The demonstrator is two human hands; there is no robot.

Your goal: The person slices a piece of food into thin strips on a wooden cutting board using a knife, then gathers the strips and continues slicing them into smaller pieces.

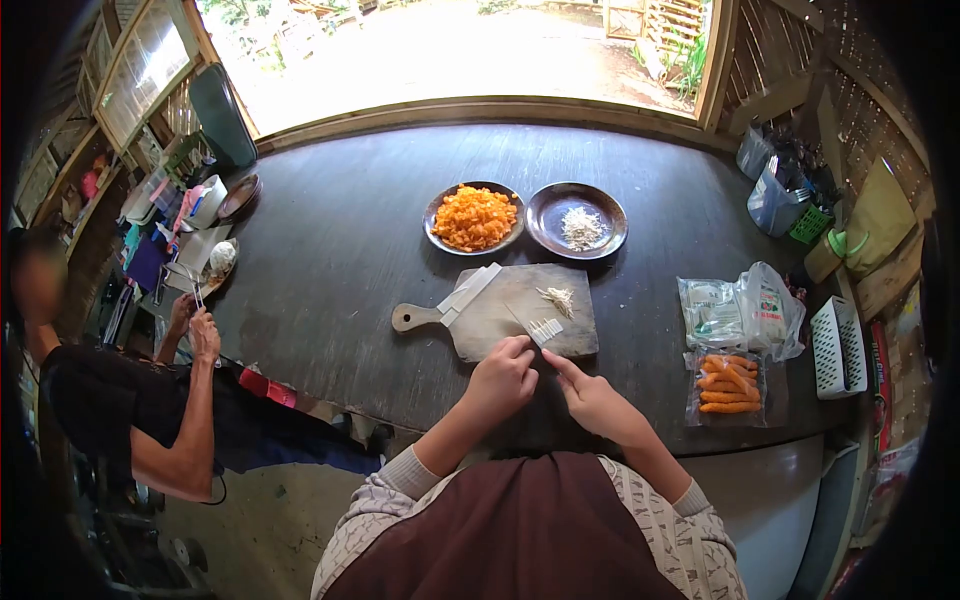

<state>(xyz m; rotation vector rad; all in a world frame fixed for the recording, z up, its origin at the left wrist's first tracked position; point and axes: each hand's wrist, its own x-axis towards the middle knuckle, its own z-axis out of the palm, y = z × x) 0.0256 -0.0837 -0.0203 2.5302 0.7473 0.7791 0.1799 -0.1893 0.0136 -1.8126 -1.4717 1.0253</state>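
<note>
A wooden cutting board (500, 325) lies in front of me. My right hand (603, 402) is closed at its near edge, index finger stretched forward, around what looks like a knife (517, 320); its thin blade points up-left and the handle is hidden. My left hand (503, 377) is closed with its fingertips on the board left of the blade; anything in them is hidden. Short pale sticks (545, 331) lie against the blade. Further up sits a small heap of pale shreds (558, 300). A flat white strip (470, 293) crosses the board near its handle.
Behind the board stand a plate of chopped orange pieces (474, 217) and a plate with white shreds (582, 228). To the right are bagged carrots (728, 384), plastic packages (740, 310) and a white basket (838, 348). A person (130, 400) at left holds a metal utensil (197, 288).
</note>
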